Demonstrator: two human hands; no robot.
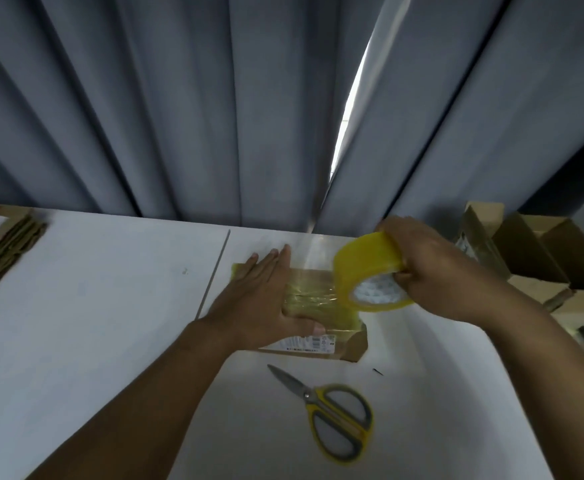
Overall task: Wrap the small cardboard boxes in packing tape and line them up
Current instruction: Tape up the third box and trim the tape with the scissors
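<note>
- I note the left hand (266, 296) lying flat on the small cardboard box (313, 292). Its fingers are straight and point toward the far edge, and its thumb lies along the near side of the box top.
- The right hand (436, 268) grips the yellow tape roll (366, 268). Its fingers curl over the outer rim and one fingertip hooks into the core. The roll is held tilted, just above the box's right end.
- The box sits on the white tabletop (93, 323), a little right of centre and near the far edge. Glossy yellowish tape already covers its top. A printed label (304, 342) shows on its near face, and a brown flap juts out at its near right corner.
- A clear film of tape appears to run from the roll toward the far side of the box. I cannot tell where it attaches.
- Yellow-handled scissors (332, 414) lie closed on the tabletop, near the box on my side, touching neither hand.
- A stack of flattened cardboard (3, 247) rests at the far left edge.
- Several open cardboard boxes (540, 258) stand at the right, beyond the right hand.
- A grey curtain (179, 116) hangs behind the tabletop.
</note>
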